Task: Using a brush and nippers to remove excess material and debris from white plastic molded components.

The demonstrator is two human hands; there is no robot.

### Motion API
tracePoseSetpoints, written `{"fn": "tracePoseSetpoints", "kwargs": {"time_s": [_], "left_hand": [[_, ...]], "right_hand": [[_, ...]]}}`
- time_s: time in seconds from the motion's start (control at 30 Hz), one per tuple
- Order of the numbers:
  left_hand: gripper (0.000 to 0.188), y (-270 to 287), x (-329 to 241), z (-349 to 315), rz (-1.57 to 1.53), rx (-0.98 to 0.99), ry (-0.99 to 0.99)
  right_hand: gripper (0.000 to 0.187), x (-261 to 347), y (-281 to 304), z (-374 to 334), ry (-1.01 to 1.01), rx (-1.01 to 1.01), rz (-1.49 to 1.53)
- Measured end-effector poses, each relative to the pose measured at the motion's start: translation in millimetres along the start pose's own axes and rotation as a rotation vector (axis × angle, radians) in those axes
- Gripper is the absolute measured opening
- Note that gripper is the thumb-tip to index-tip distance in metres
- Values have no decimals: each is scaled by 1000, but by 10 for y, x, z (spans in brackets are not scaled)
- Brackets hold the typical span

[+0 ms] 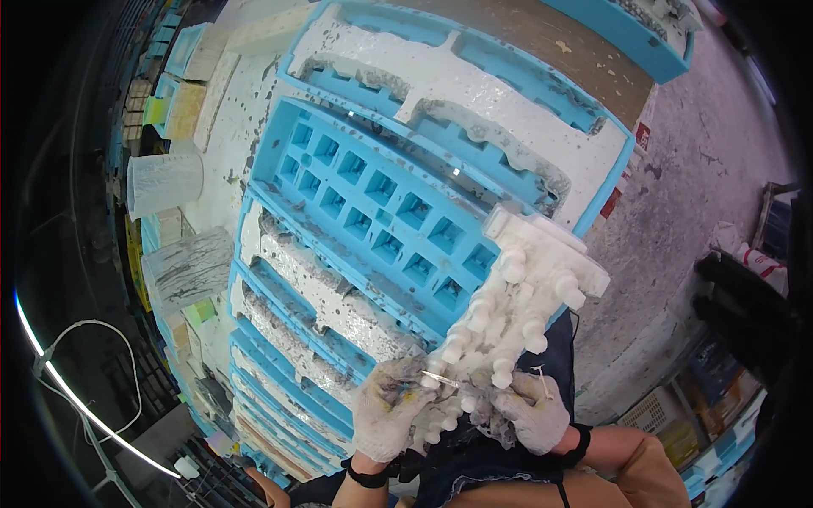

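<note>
two gloved hands work on one white plaster cast point(517, 305) studded with rounded pegs, too many overlapping to count. the left hand point(388, 408) is pinched shut on a thin metal blade point(440, 378), tip touching the cast's lower end. the right hand point(532, 412) clamps that end from beneath. just beyond both grips lies one blue grid mould point(373, 207), sixteen cells showing.

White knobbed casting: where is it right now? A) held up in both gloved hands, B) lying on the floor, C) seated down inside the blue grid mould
A: the white knobbed casting is lifted clear of the blue grid mould, gripped at its lower end by the left hand and right hand.
</note>
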State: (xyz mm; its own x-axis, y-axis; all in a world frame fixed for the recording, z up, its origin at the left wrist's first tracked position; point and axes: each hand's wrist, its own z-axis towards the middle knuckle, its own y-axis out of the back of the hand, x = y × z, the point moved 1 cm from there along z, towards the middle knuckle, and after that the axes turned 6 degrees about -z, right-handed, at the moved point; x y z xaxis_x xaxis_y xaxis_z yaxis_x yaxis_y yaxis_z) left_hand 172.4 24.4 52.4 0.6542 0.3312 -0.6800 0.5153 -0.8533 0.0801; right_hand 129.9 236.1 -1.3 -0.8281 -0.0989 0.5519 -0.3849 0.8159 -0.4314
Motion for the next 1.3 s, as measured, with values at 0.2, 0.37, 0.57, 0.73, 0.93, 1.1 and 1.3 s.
{"fn": "tracePoseSetpoints", "kwargs": {"time_s": [0.2,0.37,0.57,0.73,0.93,1.1,1.3], "left_hand": [[42,25,32,5,39,-9,-25],[40,56,34,14,33,17,-5],[36,74,-52,39,72,65,1],[35,177,-14,83,263,136,-42],[33,203,10,111,293,181,-77],[31,213,1,119,263,173,-33],[30,197,3,121,174,146,-4]], "right_hand": [[37,223,-7,1,-92,63,33],[38,269,16,-9,-111,76,62],[35,182,54,-7,-64,77,-15],[34,133,37,-16,-103,48,-28],[33,-145,86,39,184,-6,-247],[28,112,37,6,-108,34,62],[29,-28,88,-18,-72,-35,-79]]}}
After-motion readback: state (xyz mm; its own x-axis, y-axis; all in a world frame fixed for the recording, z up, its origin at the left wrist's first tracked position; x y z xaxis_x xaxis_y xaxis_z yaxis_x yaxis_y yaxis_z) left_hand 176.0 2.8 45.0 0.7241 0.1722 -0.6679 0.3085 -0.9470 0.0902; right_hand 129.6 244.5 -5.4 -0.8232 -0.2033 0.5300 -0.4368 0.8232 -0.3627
